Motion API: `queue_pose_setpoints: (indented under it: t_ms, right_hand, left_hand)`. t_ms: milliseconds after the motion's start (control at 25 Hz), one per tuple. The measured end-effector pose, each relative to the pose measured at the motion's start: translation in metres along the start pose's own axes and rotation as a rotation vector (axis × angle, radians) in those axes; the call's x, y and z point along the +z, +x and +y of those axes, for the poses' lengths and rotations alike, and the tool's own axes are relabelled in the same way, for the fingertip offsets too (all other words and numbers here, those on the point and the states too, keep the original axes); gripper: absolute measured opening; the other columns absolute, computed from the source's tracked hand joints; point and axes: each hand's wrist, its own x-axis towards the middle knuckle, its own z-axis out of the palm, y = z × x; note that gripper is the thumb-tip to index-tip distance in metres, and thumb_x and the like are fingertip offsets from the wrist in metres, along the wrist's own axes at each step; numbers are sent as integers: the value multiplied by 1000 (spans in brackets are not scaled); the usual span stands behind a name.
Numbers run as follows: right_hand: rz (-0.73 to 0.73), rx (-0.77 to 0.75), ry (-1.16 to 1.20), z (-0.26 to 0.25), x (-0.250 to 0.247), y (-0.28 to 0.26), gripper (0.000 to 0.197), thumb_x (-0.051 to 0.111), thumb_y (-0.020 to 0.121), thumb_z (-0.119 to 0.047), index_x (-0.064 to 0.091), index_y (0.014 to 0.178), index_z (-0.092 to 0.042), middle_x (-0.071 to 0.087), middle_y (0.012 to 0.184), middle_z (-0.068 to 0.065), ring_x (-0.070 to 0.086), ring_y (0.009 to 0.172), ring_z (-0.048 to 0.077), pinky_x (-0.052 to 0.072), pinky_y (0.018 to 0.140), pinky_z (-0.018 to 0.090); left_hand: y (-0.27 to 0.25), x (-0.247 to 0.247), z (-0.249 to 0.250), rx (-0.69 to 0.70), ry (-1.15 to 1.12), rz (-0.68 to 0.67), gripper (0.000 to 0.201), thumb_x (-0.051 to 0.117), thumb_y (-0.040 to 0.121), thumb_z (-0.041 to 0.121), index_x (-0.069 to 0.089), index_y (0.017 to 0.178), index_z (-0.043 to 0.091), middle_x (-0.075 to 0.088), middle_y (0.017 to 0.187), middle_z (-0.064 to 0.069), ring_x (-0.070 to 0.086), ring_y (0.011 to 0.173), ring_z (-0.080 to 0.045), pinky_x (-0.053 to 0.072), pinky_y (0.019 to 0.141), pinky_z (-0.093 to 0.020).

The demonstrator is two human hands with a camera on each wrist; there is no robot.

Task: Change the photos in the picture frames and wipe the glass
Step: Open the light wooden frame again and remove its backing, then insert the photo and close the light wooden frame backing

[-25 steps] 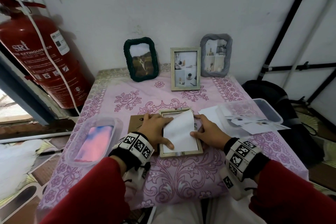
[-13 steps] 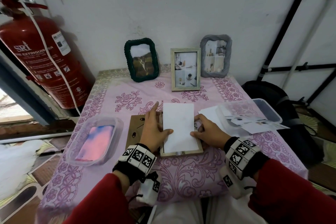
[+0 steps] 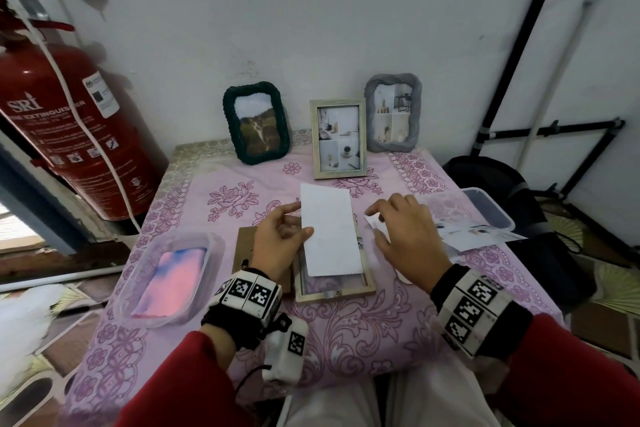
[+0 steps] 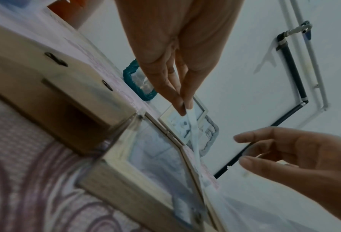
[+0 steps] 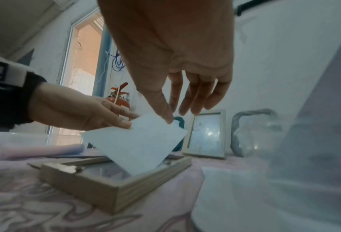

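the photo (image 3: 330,236) shows only its blank white back, and it hides the far part of the lying frame (image 3: 334,289)

Table (image 3: 346,350), centre of the head view. Back edge, against the wall, left to right: oval-cornered frame (image 3: 256,123), upright frame (image 3: 338,139), wavy frame (image 3: 393,113). Centre: open frame (image 3: 334,289) lying flat, photo (image 3: 330,236) tilted over it, backing board (image 3: 244,250) just left. Lower left: lidded tub (image 3: 169,274). Right edge: second tub (image 3: 488,208), loose prints (image 3: 481,236) before it. Extinguisher (image 3: 69,128), upper left, beside the table.
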Motion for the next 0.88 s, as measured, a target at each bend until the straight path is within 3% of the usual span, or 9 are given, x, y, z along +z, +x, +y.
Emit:
queue_pose_setpoints:
  t_ms: [80,160,280,360,520,640,680,800,880]
  right_hand:
    - [-60,69,-213,13,-12,-2,31,54,87,-28,54,117,-20,54,110,2,44,107,25,32,85,36]
    - [-188,146,-350,27,-19,-7,36,55,85,-36,54,117,-20,54,114,4,43,111,27,31,92,39]
    - [-207,190,-327,38,-20,-12,36,55,83,-30,50,118,-22,60,112,1,48,110,26,31,91,38]
    - [-173,237,-268,42,-19,-12,32,55,83,-28,52,114,-21,65,104,-1,52,105,25,31,89,37]
    - [-242,294,-204,49,-22,-11,18,56,82,-27,67,94,-20,68,98,-2,54,101,23,32,91,37]
    - [-140,311,-65,56,-28,-9,14,55,82,-23,67,88,-16,68,96,0,56,99,25,41,86,36]
    - [-102,317,-20,58,-32,-9,13,56,82,-23,66,87,-15,68,96,0,58,98,25,45,83,36]
    - [-57,310,69,65,-40,-8,12,60,80,-24,67,86,-16,69,94,-1,62,93,21,50,78,35]
    - [-73,289,90,67,-42,-8,13,62,80,-26,69,88,-18,69,95,-3,63,92,19,50,77,33]
  left_hand:
    - [1,5,3,13,-51,13,45,61,81,-10,54,122,5,49,74,3,48,55,2,50,67,-25]
    - [1,9,10,62,-60,34,43,61,81,-9,56,120,10,51,78,2,51,66,-7,52,69,-26]
    - [6,14,16,121,-74,121,41,62,82,-4,57,116,18,56,85,-3,56,77,-13,55,70,-25]
    - [8,18,17,136,-77,137,42,62,82,-4,55,119,15,58,89,-9,57,79,-15,56,72,-28]
    - [6,34,11,43,-100,26,44,60,82,-8,50,124,4,48,73,2,53,56,4,53,70,-28]
    - [2,57,1,-61,-103,-48,46,61,81,-10,48,124,-3,46,71,3,47,54,-1,55,79,-40]
    - [0,65,-1,-81,-89,-73,46,62,80,-10,48,124,-4,47,71,3,47,54,-3,56,77,-38]
    - [-1,93,-4,-135,-108,-145,49,63,79,-12,45,123,-7,44,68,1,51,42,3,56,55,-20]
    - [0,113,-4,-188,-147,-181,54,64,77,-14,42,125,-7,41,64,0,50,40,3,59,64,-33]
